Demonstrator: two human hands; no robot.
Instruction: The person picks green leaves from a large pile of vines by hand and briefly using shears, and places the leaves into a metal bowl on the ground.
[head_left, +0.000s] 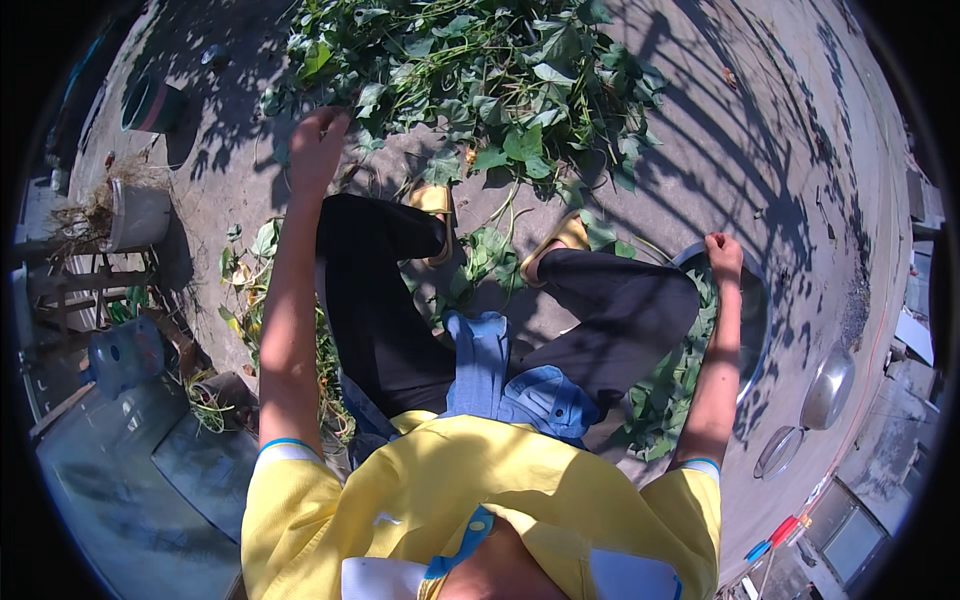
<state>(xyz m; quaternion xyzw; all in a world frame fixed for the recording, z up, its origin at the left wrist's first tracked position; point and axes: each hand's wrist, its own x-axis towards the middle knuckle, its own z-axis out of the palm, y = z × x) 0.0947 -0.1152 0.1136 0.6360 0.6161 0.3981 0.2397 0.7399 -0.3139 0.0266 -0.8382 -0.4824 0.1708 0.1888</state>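
Observation:
My left hand (321, 129) is stretched forward at the left edge of a large heap of leafy green vines (480, 82). Its fingers are curled, and whether a stem is between them is hidden. My right hand (724, 259) is out to the right, above the far rim of a round metal basin (757, 315). Its fingers are bent together, with nothing plainly visible in them. Green leaves (701, 307) fill the near left side of the basin. Loose leafy stems (487, 259) lie on the concrete between my yellow slippers (431, 201).
Yellowing vines (251, 300) lie beside my left leg. Further left are a green bucket (152, 105), a white bucket (141, 216) with dry roots, and a blue plastic water jug (126, 356). A metal bowl (829, 386) and a round lid-like thing (778, 452) sit at the right.

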